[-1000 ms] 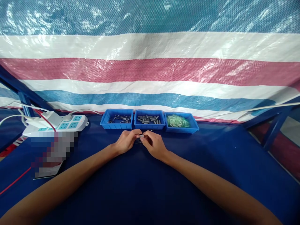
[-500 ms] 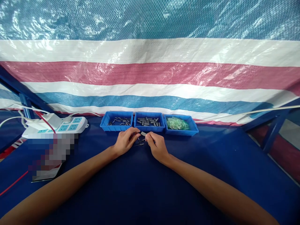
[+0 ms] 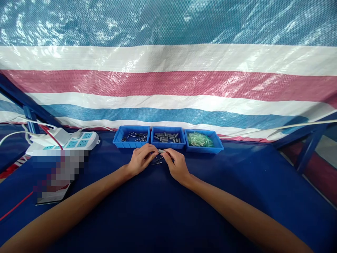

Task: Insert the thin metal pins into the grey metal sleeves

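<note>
In front of the middle bin, my right hand (image 3: 176, 164) is closed in a pinch on a short grey cylinder (image 3: 160, 151). My left hand (image 3: 142, 159) is also pinched, its fingertips at the cylinder's left end; whatever it holds is hidden by the fingers. Several thin metal pins (image 3: 157, 162) lie loose on the blue table (image 3: 168, 207) just below and between the hands. Behind them stand three blue bins in a row. The left bin (image 3: 131, 144) has thin metal pins, the middle bin (image 3: 168, 144) grey cylinders, the right bin (image 3: 205, 150) light green translucent pieces.
A white power strip (image 3: 89, 140) with plugs and cables sits at the left. Near it lies a flat dark-edged object (image 3: 50, 201), partly blurred out, with a red cable (image 3: 19, 205) close by. A striped plastic sheet (image 3: 168, 82) hangs behind the bins.
The grey cylinder has turned to lie nearly level, and its left end has come up to my left fingertips. My hands have drawn slightly closer together.
</note>
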`<state>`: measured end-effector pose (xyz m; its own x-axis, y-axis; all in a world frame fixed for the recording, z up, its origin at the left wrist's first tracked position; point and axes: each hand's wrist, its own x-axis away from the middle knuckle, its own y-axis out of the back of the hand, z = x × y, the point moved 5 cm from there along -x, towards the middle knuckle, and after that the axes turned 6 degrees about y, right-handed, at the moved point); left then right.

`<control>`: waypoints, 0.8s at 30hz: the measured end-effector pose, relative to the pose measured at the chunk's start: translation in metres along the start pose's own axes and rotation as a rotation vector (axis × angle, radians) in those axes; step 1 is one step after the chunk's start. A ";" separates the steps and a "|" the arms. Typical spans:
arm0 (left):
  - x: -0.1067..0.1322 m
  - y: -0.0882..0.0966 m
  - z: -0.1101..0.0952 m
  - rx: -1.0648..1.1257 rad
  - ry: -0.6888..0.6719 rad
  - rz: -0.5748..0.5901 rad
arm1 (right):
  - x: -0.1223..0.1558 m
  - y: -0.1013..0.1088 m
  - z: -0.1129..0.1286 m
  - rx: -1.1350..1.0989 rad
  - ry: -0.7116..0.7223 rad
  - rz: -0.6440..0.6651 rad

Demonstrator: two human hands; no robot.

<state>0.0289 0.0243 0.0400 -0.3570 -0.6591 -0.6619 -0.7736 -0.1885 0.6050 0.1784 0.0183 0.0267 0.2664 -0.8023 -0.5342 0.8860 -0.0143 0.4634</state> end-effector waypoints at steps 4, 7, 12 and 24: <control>0.000 0.001 -0.001 0.004 -0.004 -0.010 | 0.001 0.000 -0.002 -0.016 -0.004 -0.034; 0.000 0.001 -0.001 0.003 -0.006 -0.010 | 0.002 0.000 -0.003 -0.048 -0.011 -0.039; 0.000 0.001 0.000 0.003 -0.002 -0.014 | 0.001 0.001 0.000 -0.054 -0.006 -0.045; 0.001 0.001 0.000 0.002 0.006 -0.016 | 0.001 0.000 0.002 -0.013 0.017 -0.008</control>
<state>0.0273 0.0234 0.0399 -0.3412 -0.6604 -0.6689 -0.7801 -0.1982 0.5935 0.1783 0.0168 0.0277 0.2658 -0.7921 -0.5495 0.8929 -0.0126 0.4501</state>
